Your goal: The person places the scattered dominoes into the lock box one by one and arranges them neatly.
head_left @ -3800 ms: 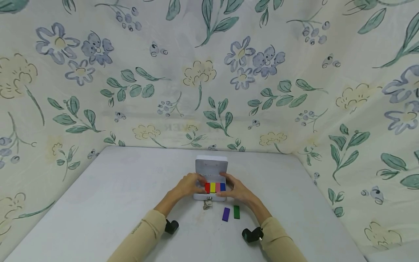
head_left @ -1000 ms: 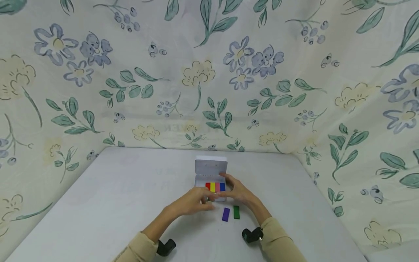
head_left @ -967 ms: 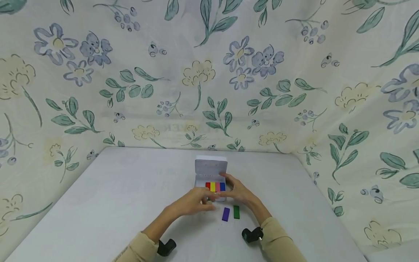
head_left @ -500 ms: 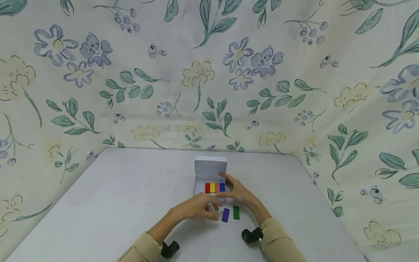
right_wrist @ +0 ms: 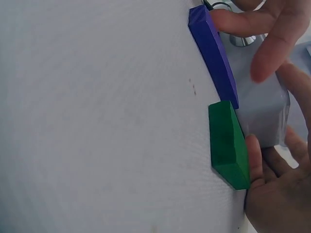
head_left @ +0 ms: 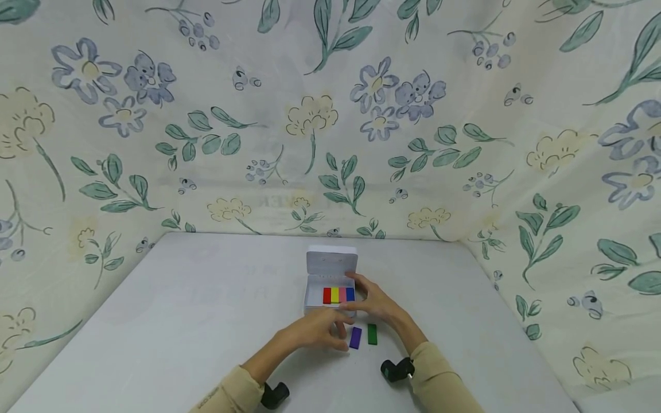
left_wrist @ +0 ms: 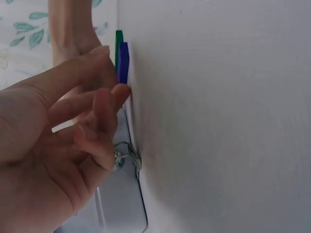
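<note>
A small white cash box (head_left: 331, 263) lies with its lid raised. Inside it a red block (head_left: 327, 296), a yellow block (head_left: 334, 295), a pink block (head_left: 342, 294) and a blue block (head_left: 350, 294) stand in a row against the right side. My right hand (head_left: 379, 300) grips the box's right side, thumb at the front rim and index finger near the hinge. In front lie a purple block (head_left: 355, 338) and a green block (head_left: 372, 334). My left hand (head_left: 314, 330) reaches to the purple block with fingers apart, fingertips right beside it. Keys (left_wrist: 130, 156) hang at the lock.
The white table (head_left: 206, 298) spreads around the box. A floral cloth (head_left: 289, 132) hangs behind it and along both sides. Black wrist cameras (head_left: 397, 370) sit at both wrists, below beige sleeves.
My left hand has come back from the row of blocks in the box, over its front, and moved right and nearer to the purple block. The right hand has kept its place.
</note>
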A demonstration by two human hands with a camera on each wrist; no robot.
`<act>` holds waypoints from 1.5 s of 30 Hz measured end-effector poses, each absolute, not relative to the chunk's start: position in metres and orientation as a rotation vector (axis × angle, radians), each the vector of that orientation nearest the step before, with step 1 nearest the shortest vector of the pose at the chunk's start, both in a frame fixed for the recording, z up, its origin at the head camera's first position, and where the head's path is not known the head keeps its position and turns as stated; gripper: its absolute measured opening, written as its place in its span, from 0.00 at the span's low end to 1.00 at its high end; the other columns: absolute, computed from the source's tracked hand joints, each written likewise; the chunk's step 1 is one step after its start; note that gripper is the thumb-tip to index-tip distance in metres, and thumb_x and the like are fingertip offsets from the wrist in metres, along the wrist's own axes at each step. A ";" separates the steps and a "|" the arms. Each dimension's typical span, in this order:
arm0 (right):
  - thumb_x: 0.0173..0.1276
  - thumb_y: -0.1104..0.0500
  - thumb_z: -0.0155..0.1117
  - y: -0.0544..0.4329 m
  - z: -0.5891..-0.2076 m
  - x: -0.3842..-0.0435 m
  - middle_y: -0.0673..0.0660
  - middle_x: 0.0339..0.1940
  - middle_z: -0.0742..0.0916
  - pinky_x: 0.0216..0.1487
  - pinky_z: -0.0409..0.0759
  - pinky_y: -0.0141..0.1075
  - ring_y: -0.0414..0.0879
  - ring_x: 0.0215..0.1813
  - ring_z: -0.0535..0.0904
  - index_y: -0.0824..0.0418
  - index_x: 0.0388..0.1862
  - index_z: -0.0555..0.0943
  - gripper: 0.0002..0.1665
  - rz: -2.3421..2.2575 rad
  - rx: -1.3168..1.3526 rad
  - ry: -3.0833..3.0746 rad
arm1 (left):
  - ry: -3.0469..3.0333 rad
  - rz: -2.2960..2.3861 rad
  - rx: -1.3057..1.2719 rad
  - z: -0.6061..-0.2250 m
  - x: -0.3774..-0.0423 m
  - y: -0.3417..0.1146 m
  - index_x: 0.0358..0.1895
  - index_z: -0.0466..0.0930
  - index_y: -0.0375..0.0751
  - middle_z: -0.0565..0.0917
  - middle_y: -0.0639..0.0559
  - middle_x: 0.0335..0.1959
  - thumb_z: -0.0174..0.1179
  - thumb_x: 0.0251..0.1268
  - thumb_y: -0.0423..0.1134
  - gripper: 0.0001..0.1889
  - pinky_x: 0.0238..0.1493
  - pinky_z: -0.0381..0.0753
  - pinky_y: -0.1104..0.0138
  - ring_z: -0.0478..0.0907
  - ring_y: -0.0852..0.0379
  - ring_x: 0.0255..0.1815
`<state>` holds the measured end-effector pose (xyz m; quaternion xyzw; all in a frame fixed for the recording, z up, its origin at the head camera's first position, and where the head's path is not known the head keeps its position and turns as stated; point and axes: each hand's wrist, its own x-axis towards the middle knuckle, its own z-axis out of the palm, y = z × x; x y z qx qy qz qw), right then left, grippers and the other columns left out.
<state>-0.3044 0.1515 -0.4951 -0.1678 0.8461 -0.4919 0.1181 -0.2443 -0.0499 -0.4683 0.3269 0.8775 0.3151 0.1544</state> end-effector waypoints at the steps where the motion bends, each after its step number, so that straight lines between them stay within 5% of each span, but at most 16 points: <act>1: 0.56 0.45 0.75 0.152 -0.495 -0.304 0.61 0.79 0.61 0.74 0.60 0.59 0.62 0.79 0.56 0.48 0.78 0.59 0.54 -1.436 -0.501 2.480 | 2.523 0.904 0.932 -0.469 -0.244 -0.049 0.61 0.79 0.41 0.88 0.57 0.35 0.72 0.55 0.43 0.29 0.32 0.79 0.78 0.77 0.69 0.27; 20: 0.56 0.45 0.75 0.150 -0.494 -0.306 0.60 0.80 0.61 0.75 0.58 0.58 0.60 0.80 0.55 0.48 0.78 0.58 0.54 -1.429 -0.482 2.494 | 2.450 1.102 0.751 -0.475 -0.238 -0.032 0.54 0.80 0.39 0.82 0.55 0.18 0.74 0.50 0.36 0.24 0.20 0.74 0.75 0.76 0.63 0.15; 25: 0.56 0.44 0.75 0.151 -0.494 -0.306 0.60 0.80 0.61 0.75 0.58 0.59 0.61 0.80 0.54 0.48 0.78 0.58 0.55 -1.429 -0.482 2.486 | 2.445 1.117 0.751 -0.481 -0.238 -0.030 0.48 0.81 0.41 0.81 0.56 0.17 0.74 0.51 0.34 0.19 0.20 0.76 0.74 0.74 0.64 0.15; 45: 0.55 0.44 0.76 0.151 -0.494 -0.305 0.61 0.79 0.62 0.75 0.58 0.59 0.61 0.80 0.55 0.49 0.77 0.59 0.54 -1.438 -0.480 2.476 | 2.580 0.932 0.898 -0.476 -0.233 -0.032 0.49 0.83 0.37 0.82 0.60 0.18 0.74 0.52 0.40 0.21 0.23 0.75 0.77 0.73 0.70 0.17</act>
